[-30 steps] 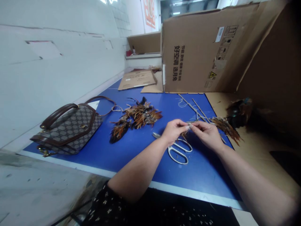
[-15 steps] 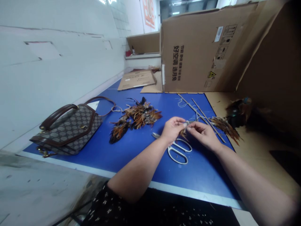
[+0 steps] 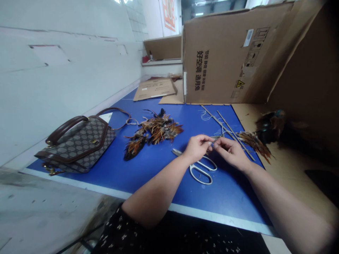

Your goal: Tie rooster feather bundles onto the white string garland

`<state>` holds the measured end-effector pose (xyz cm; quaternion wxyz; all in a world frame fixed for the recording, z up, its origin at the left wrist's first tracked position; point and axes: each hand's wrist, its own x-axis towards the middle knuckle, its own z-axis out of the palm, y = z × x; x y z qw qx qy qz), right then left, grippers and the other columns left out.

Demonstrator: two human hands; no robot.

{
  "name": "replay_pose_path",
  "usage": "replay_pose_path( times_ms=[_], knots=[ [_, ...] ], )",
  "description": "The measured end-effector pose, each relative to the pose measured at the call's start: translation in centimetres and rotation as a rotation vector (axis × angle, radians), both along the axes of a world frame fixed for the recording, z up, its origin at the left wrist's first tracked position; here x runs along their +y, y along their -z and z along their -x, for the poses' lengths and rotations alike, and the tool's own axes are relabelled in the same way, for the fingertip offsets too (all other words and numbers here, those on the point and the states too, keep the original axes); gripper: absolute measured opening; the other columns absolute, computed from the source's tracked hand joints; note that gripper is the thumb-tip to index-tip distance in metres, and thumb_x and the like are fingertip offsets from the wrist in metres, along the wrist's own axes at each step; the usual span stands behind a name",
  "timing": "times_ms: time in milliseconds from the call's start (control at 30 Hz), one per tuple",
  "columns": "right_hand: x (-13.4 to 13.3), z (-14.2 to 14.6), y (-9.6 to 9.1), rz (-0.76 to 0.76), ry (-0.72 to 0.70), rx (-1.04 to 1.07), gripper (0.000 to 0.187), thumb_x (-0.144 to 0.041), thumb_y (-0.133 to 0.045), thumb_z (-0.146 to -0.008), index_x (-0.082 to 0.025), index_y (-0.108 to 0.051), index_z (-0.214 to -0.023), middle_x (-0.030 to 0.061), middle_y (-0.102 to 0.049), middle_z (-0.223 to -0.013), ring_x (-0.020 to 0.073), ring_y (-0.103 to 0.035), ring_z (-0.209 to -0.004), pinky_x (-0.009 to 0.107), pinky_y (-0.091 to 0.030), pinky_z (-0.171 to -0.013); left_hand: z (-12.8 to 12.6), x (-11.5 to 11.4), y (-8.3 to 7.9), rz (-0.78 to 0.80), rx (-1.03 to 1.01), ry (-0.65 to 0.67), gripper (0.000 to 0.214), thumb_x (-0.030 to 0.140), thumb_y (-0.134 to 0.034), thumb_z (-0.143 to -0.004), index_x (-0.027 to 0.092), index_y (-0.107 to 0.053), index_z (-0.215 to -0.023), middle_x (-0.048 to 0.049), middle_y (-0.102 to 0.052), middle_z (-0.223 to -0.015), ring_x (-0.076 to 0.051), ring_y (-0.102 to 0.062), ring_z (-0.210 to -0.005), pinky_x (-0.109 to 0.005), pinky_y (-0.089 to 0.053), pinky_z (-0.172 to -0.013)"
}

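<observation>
Both hands meet above the blue table, fingertips almost touching. My left hand [image 3: 198,149] is closed in a pinch on a small feather tuft that its fingers now mostly hide. My right hand [image 3: 230,151] pinches at the same spot, where thin pale string [image 3: 217,135] runs in from two thin sticks [image 3: 231,132] just behind it. Scissors [image 3: 200,174] with pale handles lie beneath my left wrist, their blades partly covered. To the left, a pile of brown and black feathers [image 3: 159,130] rests on the table. Another feather bunch [image 3: 255,144] lies right of the sticks.
A brown patterned handbag [image 3: 79,148] stands at the left of the blue table [image 3: 159,176]. A big cardboard box [image 3: 219,67] rises behind, with flat cardboard [image 3: 155,88] beside it. Dark feathers [image 3: 270,125] lie on cardboard at the right.
The brown feather tuft that hung below my left fingers is now mostly hidden. My left fingers have curled inward, and both hands stay close together. The view has shifted slightly.
</observation>
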<state>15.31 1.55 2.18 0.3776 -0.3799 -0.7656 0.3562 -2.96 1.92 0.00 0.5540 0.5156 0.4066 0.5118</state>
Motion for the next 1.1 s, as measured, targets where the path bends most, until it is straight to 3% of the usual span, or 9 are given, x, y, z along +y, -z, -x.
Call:
replay_pose_path(
  times_ms=[233,433,600,767,867,1000,1100],
  knots=[
    [0.3,-0.4,-0.4,0.042,0.047,0.062,0.042,-0.059,-0.067,-0.091,-0.020,-0.063,-0.077,0.0034,-0.065,-0.072,0.0168,-0.055,-0.066,0.030,-0.047,-0.064,0.1,-0.1,0.2,-0.010,0.106,0.094,0.018,0.025,-0.077,-0.085,0.012,-0.070,-0.095,-0.0048,-0.070,-0.069,-0.012,-0.066,-0.063,-0.023,-0.051,-0.062],
    [0.3,-0.6,-0.5,0.072,0.042,0.072,0.042,-0.060,-0.069,-0.089,-0.020,-0.063,-0.076,0.0030,-0.063,-0.072,0.0167,-0.055,-0.067,0.029,-0.047,-0.065,0.0,-0.5,0.3,-0.052,0.162,0.141,0.018,0.028,-0.071,-0.090,0.014,-0.064,-0.098,-0.0018,-0.067,-0.068,-0.012,-0.066,-0.061,-0.023,-0.051,-0.063],
    [0.0,-0.5,-1.0,0.081,0.040,0.076,0.043,-0.059,-0.064,-0.093,-0.020,-0.063,-0.076,0.0023,-0.063,-0.071,0.0167,-0.055,-0.066,0.029,-0.047,-0.065,-0.2,-0.3,0.3,-0.018,0.124,0.098,0.019,0.030,-0.068,-0.092,0.016,-0.060,-0.100,0.0011,-0.064,-0.067,-0.013,-0.067,-0.061,-0.024,-0.051,-0.062],
    [-0.3,0.0,-0.9,-0.049,0.078,0.002,0.044,-0.058,-0.062,-0.095,-0.020,-0.064,-0.074,0.0044,-0.067,-0.072,0.0178,-0.058,-0.067,0.031,-0.049,-0.066,-0.2,-0.2,-0.2,-0.001,0.033,-0.026,0.020,0.032,-0.070,-0.092,0.015,-0.061,-0.096,0.0012,-0.063,-0.069,-0.010,-0.062,-0.060,-0.023,-0.049,-0.062],
    [-0.2,0.4,-0.2,-0.034,0.138,0.018,0.041,-0.058,-0.064,-0.094,-0.020,-0.068,-0.080,0.0053,-0.070,-0.073,0.0171,-0.057,-0.063,0.029,-0.048,-0.060,-0.4,-0.4,-0.5,0.002,0.006,-0.042,0.021,0.033,-0.069,-0.092,0.014,-0.061,-0.094,0.0016,-0.061,-0.067,-0.009,-0.060,-0.059,-0.023,-0.048,-0.063],
    [0.6,0.5,1.0,0.020,0.275,0.010,0.043,-0.059,-0.069,-0.090,-0.017,-0.075,-0.096,0.0029,-0.066,-0.066,0.0130,-0.047,-0.052,0.027,-0.037,-0.049,-0.8,-0.5,-0.4,0.032,-0.063,0.003,0.024,0.036,-0.068,-0.092,0.016,-0.056,-0.096,0.0038,-0.058,-0.065,-0.014,-0.066,-0.058,-0.026,-0.052,-0.061],
    [1.1,0.4,1.5,0.049,0.291,0.039,0.045,-0.058,-0.071,-0.089,-0.016,-0.079,-0.103,0.0051,-0.071,-0.074,0.0146,-0.054,-0.058,0.028,-0.041,-0.053,-0.9,-0.5,0.0,0.035,-0.079,0.013,0.024,0.037,-0.067,-0.092,0.017,-0.055,-0.095,0.0049,-0.057,-0.064,-0.014,-0.066,-0.056,-0.028,-0.054,-0.062]
  ],
)
